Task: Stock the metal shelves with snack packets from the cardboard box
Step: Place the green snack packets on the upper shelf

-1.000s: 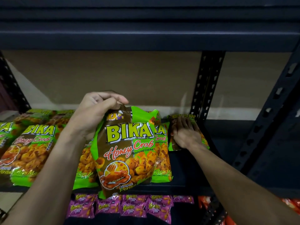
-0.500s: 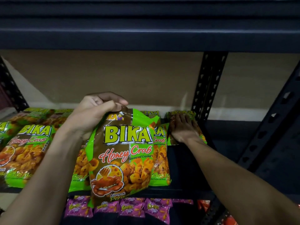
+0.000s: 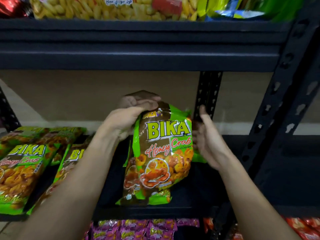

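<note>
My left hand [image 3: 128,116] grips the top edge of a green and brown BIKA Honey Crab packet [image 3: 161,153], holding it upright over the dark metal shelf [image 3: 216,191]. More packets of the same kind stand behind it, mostly hidden. My right hand [image 3: 206,141] is at the packet's right side with fingers straight, palm turned toward it and touching its edge. Further BIKA packets [image 3: 22,170] lie flat on the shelf at the left. The cardboard box is not in view.
A perforated black upright [image 3: 208,94] stands just behind my right hand, and a thicker post [image 3: 284,104] rises at the right. The shelf above [image 3: 138,49] carries yellow and green snack bags. Purple packets [image 3: 131,229] and red packets [image 3: 304,227] fill the shelf below.
The view has tilted up, showing the shelf above. My left hand moved the packet right. My right hand lifted off the packets it pressed and now stands beside the held packet.
</note>
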Action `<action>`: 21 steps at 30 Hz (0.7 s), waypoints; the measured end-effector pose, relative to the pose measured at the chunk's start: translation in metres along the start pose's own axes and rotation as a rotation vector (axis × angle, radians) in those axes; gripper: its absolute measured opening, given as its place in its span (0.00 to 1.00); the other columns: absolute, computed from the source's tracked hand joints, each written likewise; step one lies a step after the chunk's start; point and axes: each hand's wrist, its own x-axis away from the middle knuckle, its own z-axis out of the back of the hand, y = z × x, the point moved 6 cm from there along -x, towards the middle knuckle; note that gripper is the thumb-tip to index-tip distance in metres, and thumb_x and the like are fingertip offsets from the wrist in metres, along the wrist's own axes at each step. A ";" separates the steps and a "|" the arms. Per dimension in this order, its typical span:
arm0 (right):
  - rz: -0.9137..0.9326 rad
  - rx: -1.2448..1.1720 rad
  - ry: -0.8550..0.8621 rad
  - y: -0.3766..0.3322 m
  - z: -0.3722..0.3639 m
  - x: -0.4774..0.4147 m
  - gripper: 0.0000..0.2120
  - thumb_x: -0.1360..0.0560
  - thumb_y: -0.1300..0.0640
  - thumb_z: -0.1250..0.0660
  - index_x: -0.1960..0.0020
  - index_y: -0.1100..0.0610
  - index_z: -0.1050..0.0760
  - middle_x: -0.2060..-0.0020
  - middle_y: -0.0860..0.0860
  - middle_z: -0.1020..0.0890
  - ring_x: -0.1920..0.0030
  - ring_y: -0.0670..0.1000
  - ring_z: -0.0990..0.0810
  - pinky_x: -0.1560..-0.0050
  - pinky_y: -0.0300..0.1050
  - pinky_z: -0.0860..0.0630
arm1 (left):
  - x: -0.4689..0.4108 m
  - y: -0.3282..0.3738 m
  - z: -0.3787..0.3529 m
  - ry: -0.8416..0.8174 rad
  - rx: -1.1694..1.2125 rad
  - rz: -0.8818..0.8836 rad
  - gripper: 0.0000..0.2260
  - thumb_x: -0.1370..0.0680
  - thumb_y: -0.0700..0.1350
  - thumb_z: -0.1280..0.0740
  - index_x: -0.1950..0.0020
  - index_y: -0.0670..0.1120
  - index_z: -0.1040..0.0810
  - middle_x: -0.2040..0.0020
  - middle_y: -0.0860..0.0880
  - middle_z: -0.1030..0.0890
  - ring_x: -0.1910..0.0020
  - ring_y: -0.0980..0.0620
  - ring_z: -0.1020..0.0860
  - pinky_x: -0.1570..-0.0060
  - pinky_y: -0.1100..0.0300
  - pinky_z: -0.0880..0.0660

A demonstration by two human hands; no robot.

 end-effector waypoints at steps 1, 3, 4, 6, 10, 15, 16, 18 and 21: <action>0.003 0.011 -0.078 -0.005 -0.004 0.013 0.39 0.30 0.23 0.42 0.35 0.50 0.22 0.42 0.54 0.16 0.39 0.56 0.19 0.33 0.57 0.28 | -0.004 -0.002 -0.004 0.027 0.027 0.026 0.19 0.26 0.35 0.29 0.76 0.48 0.19 0.64 0.52 0.15 0.62 0.51 0.18 0.54 0.53 0.20; 0.028 0.068 -0.111 -0.011 -0.004 0.024 0.34 0.31 0.27 0.35 0.36 0.50 0.21 0.43 0.51 0.16 0.41 0.52 0.17 0.34 0.56 0.27 | -0.011 -0.004 -0.008 0.046 0.017 0.046 0.07 0.31 0.39 0.25 0.69 0.44 0.16 0.65 0.46 0.15 0.67 0.49 0.18 0.60 0.53 0.19; 0.045 0.116 -0.071 -0.014 -0.002 0.026 0.29 0.29 0.33 0.32 0.39 0.53 0.20 0.46 0.52 0.14 0.43 0.52 0.16 0.35 0.56 0.26 | -0.013 -0.005 -0.009 0.050 -0.017 0.057 0.04 0.34 0.41 0.23 0.65 0.42 0.16 0.65 0.45 0.15 0.69 0.49 0.17 0.65 0.55 0.18; 0.073 0.184 0.024 -0.016 0.004 0.029 0.17 0.24 0.46 0.30 0.44 0.57 0.18 0.52 0.53 0.13 0.50 0.54 0.14 0.40 0.54 0.21 | -0.020 -0.010 -0.006 0.028 -0.152 0.108 0.08 0.32 0.44 0.23 0.58 0.42 0.16 0.62 0.46 0.14 0.65 0.50 0.16 0.65 0.60 0.19; 0.163 0.303 0.066 -0.017 0.005 0.033 0.09 0.21 0.54 0.31 0.48 0.58 0.18 0.55 0.52 0.13 0.54 0.53 0.13 0.48 0.51 0.18 | -0.030 0.001 -0.009 -0.164 -0.672 0.132 0.19 0.33 0.66 0.28 0.54 0.53 0.14 0.54 0.54 0.14 0.50 0.52 0.18 0.45 0.58 0.26; 0.221 0.370 0.068 -0.026 0.006 0.035 0.07 0.20 0.54 0.32 0.50 0.57 0.18 0.56 0.51 0.13 0.56 0.52 0.13 0.48 0.52 0.18 | -0.027 0.011 -0.048 -0.418 -0.912 0.180 0.21 0.26 0.67 0.35 0.48 0.51 0.17 0.58 0.53 0.14 0.58 0.56 0.16 0.50 0.61 0.27; 0.237 0.373 0.081 -0.027 0.006 0.036 0.08 0.21 0.54 0.32 0.50 0.57 0.18 0.56 0.51 0.13 0.56 0.52 0.13 0.47 0.53 0.18 | -0.031 0.011 -0.051 -0.412 -0.938 0.162 0.22 0.27 0.67 0.33 0.48 0.50 0.17 0.57 0.52 0.14 0.57 0.54 0.16 0.50 0.59 0.26; 0.267 0.402 0.112 -0.029 0.007 0.036 0.08 0.21 0.52 0.31 0.51 0.56 0.17 0.57 0.51 0.13 0.55 0.52 0.13 0.47 0.57 0.19 | -0.039 0.013 -0.052 -0.336 -1.015 0.116 0.21 0.28 0.67 0.33 0.53 0.51 0.16 0.58 0.52 0.14 0.58 0.54 0.17 0.51 0.59 0.25; 0.250 0.415 0.192 -0.024 0.017 0.031 0.11 0.22 0.47 0.30 0.53 0.55 0.18 0.58 0.50 0.13 0.57 0.51 0.13 0.47 0.57 0.18 | -0.052 0.017 -0.055 -0.254 -0.972 -0.056 0.16 0.29 0.66 0.29 0.54 0.54 0.16 0.58 0.54 0.14 0.58 0.54 0.16 0.48 0.54 0.20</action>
